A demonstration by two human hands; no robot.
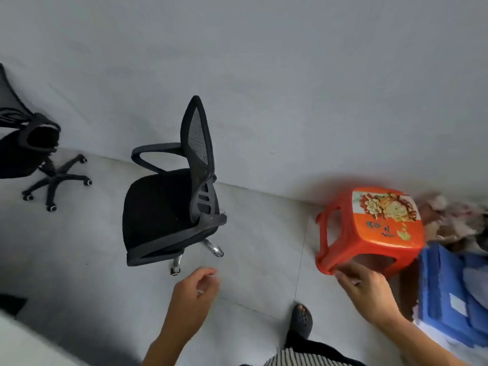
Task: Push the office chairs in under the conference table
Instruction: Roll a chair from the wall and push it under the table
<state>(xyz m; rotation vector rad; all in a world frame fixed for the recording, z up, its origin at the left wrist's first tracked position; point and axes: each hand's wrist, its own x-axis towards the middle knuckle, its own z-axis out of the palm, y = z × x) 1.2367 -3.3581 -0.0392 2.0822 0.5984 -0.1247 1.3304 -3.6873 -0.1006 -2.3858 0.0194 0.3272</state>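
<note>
A black mesh-backed office chair (171, 204) stands on the grey floor in the middle, its seat facing left. A second black office chair (29, 149) is at the far left, partly cut off by the frame. A pale table corner (23, 344) shows at the bottom left. My left hand (196, 289) hovers below the middle chair's base, fingers loosely curled, holding nothing and apart from the chair. My right hand (369, 291) reaches toward the lower rim of an orange plastic stool (369, 228), fingers spread, touching or nearly touching it.
The grey wall (290, 88) runs close behind both chairs. A blue fabric bundle (449, 294) and crumpled cloth (454, 220) lie at the right beside the stool. My foot in a dark shoe (302, 320) is on the floor tiles.
</note>
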